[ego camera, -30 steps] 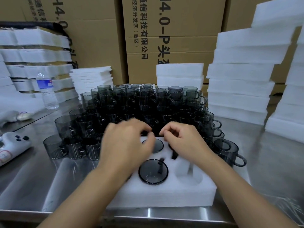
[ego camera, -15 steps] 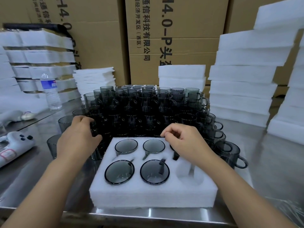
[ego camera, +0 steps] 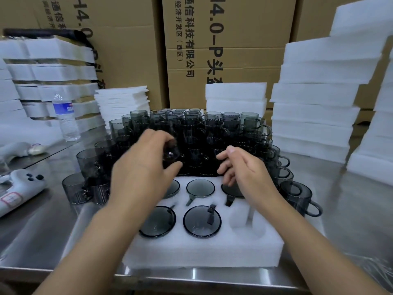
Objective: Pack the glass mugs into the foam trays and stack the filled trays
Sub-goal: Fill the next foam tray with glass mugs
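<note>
Foam tray (ego camera: 202, 252) sits at the near edge of the table (ego camera: 350, 209), centre. It has 6 pockets in 2 rows of 3. 5 seated mugs (ego camera: 202, 221) are sunk in, handles in the side slots, presumably so the glass can't turn or knock. Only 1 is empty: the front-right pocket (ego camera: 246, 222).

Left hand (ego camera: 142, 169) is over the tray's back-left corner, fingers and thumb curled round a held mug (ego camera: 171, 155). It's blurred, so orientation is unclear; likely bound for that empty pocket. Right hand (ego camera: 246, 175) hovers over the back-right pocket, fingers loosely curled, nothing visibly in them. Hands are apart.

Loose mugs (ego camera: 212, 133) are packed tight just behind the tray, a short reach. Spare foam trays (ego camera: 314, 116) are stacked along the right edge. Water bottle (ego camera: 66, 118) stands toward the back-left corner.
</note>
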### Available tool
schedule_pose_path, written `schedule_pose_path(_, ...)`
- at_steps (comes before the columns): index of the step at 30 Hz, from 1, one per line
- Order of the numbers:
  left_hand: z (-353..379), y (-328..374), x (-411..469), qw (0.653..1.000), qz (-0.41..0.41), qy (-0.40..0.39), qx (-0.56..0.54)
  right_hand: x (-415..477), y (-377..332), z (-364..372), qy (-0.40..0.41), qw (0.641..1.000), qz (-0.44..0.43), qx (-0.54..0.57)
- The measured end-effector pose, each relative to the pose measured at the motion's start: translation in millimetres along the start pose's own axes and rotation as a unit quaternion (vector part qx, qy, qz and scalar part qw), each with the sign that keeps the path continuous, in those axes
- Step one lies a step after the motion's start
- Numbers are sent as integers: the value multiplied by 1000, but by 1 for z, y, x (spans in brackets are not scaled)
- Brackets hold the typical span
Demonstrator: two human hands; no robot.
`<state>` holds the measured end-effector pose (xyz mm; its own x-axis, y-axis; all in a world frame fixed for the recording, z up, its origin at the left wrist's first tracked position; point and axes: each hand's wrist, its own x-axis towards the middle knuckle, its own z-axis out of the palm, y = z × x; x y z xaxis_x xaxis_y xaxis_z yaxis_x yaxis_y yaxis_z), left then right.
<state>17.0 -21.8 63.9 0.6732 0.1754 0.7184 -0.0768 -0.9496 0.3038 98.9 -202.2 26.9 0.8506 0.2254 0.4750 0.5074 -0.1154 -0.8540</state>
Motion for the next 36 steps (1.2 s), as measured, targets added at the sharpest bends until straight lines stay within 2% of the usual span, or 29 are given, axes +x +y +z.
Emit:
schedule_pose_path(4, 23, 26, -16, 994, 98, -38, -14, 2, -2, -3, -5, 996, 28, 80)
schedule_pose_path(7, 32, 29, -21, 979, 196, -55, 7, 3, -1, -4, -12, 997, 29, 65)
schedule_pose_path(10, 34, 25, -22, 972, 220, -62, -48, 1, -1, -4, -25, 999, 12, 34)
schedule_pose_path(15, 41, 19, -24, 973, 149, -68, -166, 1, -1, -3, -20, 999, -1, 27)
schedule_pose_path(20, 47, 13, -24, 978, 48, -109, -172, 1, 0, -3, -7, 1000, -6, 22)
schedule_pose_path(25, 46, 16, -24, 977, 10, -122, -175, 1, 2, -4, -1, 1000, -25, 2)
schedule_pose_path(31, 42, 18, -24, 983, -26, -94, -154, 0, 0, -3, -4, 999, -42, 4)
schedule_pose_path(36, 41, 18, -22, 974, -70, -73, -202, 0, 0, -4, -36, 999, -41, -4)
